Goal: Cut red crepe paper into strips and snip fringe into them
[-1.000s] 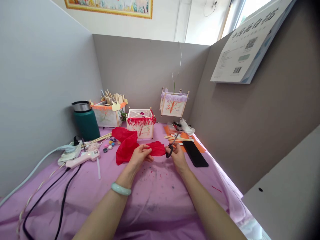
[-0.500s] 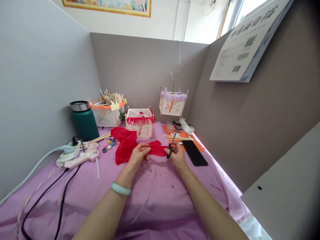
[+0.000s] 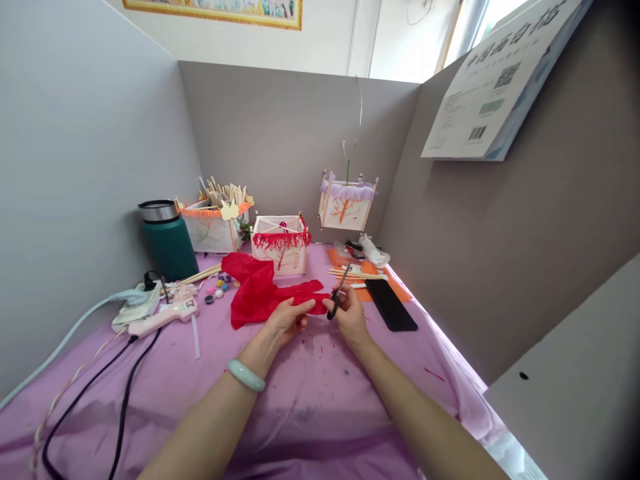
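Red cloth [image 3: 253, 293], thin and crumpled, lies across the middle of the table, with a narrow strip running to the right. My left hand [image 3: 290, 317] pinches that strip between thumb and fingers; a pale green bangle [image 3: 246, 375] circles the wrist. At the strip's right end, my right hand [image 3: 349, 313] holds black-handled scissors [image 3: 340, 293], blades pointing up and away, while its fingertips touch the cloth's end. Just behind the cloth stands a white lantern-like box [image 3: 280, 253] with red fringe and a painted tree. Small red scraps lie on the tablecloth below my hands.
A green bottle [image 3: 170, 243], a pink glue gun [image 3: 163, 319] and its cables occupy the left. A phone [image 3: 391, 305] and orange sheets [image 3: 400, 287] with sticks lie right. A purple-fringed box [image 3: 346, 207] hangs behind; a stick-filled box [image 3: 213, 230] stands back left. Grey partitions [image 3: 300, 133] enclose the table.
My left hand has slid right along the red strip, closer to my right hand. The right hand and scissors have shifted slightly left, and the gap between the hands is smaller.
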`<state>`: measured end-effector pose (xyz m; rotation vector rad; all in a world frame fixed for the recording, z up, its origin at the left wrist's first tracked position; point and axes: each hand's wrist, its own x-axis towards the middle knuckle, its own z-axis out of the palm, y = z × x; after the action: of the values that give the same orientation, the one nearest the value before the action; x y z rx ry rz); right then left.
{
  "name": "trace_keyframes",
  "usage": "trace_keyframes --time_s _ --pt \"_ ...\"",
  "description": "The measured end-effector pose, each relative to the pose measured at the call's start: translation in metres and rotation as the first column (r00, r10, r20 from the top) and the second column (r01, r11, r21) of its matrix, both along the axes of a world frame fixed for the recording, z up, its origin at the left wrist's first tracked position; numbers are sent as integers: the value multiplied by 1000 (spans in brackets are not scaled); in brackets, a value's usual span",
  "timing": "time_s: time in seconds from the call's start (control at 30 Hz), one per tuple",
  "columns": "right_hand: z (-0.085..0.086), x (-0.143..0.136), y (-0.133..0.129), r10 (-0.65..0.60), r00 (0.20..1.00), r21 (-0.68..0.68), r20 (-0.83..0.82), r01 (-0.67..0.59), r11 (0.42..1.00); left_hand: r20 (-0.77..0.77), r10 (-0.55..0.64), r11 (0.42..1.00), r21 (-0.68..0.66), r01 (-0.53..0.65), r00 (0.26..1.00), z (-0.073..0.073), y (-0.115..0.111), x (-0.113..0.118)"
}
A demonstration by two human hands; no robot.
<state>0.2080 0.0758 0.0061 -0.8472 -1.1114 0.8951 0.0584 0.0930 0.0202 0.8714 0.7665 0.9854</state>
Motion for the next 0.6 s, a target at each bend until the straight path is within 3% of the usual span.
trace_keyframes --time_s 0.23,0.43,0.6 --pt "-3 3 3 103 985 -51 140 -97 994 -59 87 989 123 -79 994 1 0 -2" --pt "11 28 -9 159 848 -88 506 -132 987 -38 140 973 189 -130 989 9 5 -21" --pt "15 44 -15 210 794 -146 571 -154 977 -79 115 969 228 -94 990 14 2 -25"
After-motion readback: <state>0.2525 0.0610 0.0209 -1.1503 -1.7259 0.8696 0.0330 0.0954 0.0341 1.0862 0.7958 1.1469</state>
